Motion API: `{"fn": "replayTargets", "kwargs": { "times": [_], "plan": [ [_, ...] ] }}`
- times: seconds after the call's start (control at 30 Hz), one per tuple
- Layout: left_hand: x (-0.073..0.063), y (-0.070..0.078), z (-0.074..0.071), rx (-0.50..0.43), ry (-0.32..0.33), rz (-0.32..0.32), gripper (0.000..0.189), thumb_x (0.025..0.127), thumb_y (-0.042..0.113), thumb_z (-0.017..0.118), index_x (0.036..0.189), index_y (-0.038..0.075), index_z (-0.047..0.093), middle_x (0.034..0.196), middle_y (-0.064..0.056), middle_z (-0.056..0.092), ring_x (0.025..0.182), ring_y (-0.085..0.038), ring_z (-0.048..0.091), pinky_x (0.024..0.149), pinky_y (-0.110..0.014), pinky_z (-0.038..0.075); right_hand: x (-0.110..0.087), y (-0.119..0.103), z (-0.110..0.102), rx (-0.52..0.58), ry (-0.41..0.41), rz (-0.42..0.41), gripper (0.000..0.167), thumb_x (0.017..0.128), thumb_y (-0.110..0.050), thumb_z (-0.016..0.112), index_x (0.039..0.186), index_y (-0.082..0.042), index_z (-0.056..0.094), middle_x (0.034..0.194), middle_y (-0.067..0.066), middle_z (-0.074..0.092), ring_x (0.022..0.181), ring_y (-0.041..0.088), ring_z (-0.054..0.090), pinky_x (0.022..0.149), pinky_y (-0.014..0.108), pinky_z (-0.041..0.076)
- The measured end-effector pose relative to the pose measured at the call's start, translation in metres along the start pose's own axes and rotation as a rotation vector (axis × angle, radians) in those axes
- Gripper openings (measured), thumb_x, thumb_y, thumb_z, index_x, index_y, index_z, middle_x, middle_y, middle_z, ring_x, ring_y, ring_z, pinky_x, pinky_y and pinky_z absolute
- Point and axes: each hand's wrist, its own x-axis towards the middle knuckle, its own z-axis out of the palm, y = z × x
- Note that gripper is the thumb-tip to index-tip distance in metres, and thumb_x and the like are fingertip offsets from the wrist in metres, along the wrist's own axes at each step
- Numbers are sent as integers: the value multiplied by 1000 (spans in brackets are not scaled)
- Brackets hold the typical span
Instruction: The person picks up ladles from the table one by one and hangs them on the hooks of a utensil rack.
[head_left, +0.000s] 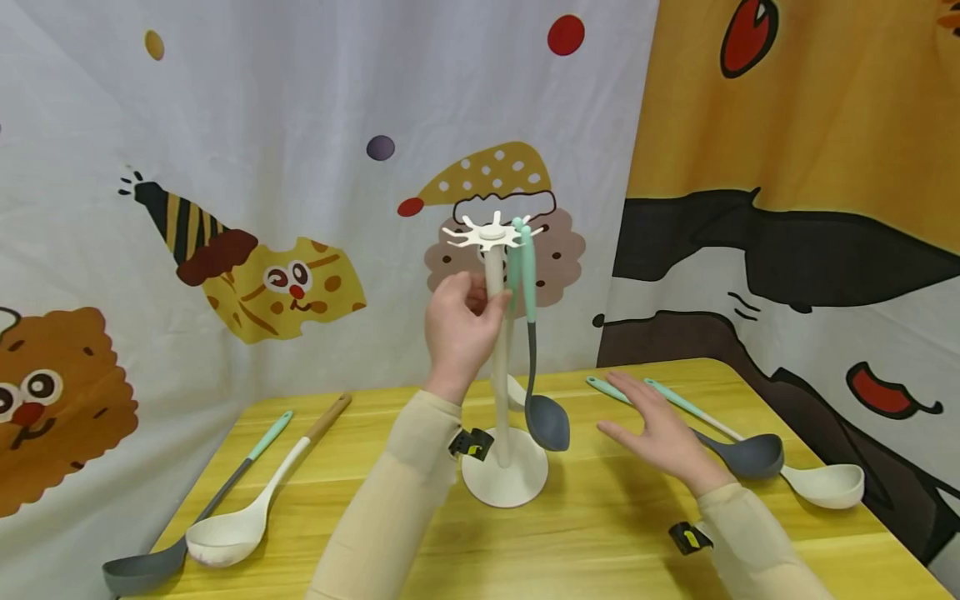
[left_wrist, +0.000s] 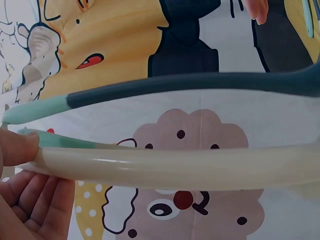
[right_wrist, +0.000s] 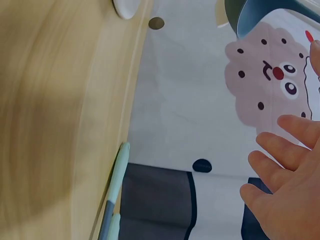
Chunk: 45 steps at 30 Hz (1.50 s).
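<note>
A white utensil stand (head_left: 501, 375) rises from a round base on the table, with a ring of hooks on top. Thumb and fingers of my left hand (head_left: 465, 325) grip its pole just below the hooks; the left wrist view shows the thumb against the pole (left_wrist: 165, 167). From the right-hand hooks hangs a grey ladle (head_left: 548, 422) with a mint handle. Behind it hangs a second mint-handled utensil (head_left: 513, 271), its pale head partly hidden by the pole. My right hand (head_left: 663, 429), fingers spread and holding nothing, hovers right of the stand.
Right of the stand lie a grey ladle (head_left: 750, 456) and a white ladle (head_left: 828, 486), both mint-handled. At the table's left lie another grey ladle (head_left: 146, 571) and a white ladle with a wooden handle (head_left: 228, 537). A printed curtain (head_left: 300, 100) hangs behind the table.
</note>
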Motion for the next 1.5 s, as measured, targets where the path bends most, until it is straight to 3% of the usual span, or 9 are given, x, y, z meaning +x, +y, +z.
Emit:
{"fn": "replayTargets", "kwargs": {
  "times": [0.4, 0.7, 0.97, 1.2, 1.5],
  "plan": [
    [0, -3, 4, -10, 81, -34, 19, 84, 16, 79, 88, 2, 66, 83, -7, 62, 72, -20, 60, 63, -32, 51, -9, 15, -7, 12, -29, 98, 73, 93, -34, 71, 148, 1, 40, 150, 24, 39, 137, 49, 31, 105, 66, 29],
    [6, -8, 7, 3, 201, -49, 21, 80, 19, 82, 83, 5, 66, 78, -6, 60, 67, -18, 59, 60, -32, 48, -11, 25, -9, -11, -22, 100, 71, 93, -33, 70, 147, 2, 41, 149, 28, 39, 134, 52, 33, 103, 69, 29],
    [9, -16, 9, 13, 261, -68, 24, 81, 21, 82, 85, 4, 65, 80, -7, 60, 68, -19, 60, 61, -32, 48, -11, 32, -11, -7, -44, 144, 73, 93, -35, 69, 148, 2, 39, 150, 30, 36, 134, 54, 31, 102, 70, 28],
    [9, -19, 11, 2, 282, -98, 24, 81, 21, 81, 85, 3, 65, 81, -7, 60, 70, -19, 60, 64, -32, 48, -10, 39, -12, -11, -57, 170, 74, 94, -37, 68, 149, 2, 37, 150, 30, 35, 134, 55, 31, 102, 70, 29],
    [10, -22, 8, 30, 242, -96, 25, 84, 22, 79, 87, 4, 63, 82, -8, 59, 72, -20, 59, 64, -33, 48, -5, 51, -10, -51, -65, 158, 75, 93, -36, 69, 147, 7, 38, 148, 32, 37, 133, 54, 32, 104, 68, 28]
  ]
}}
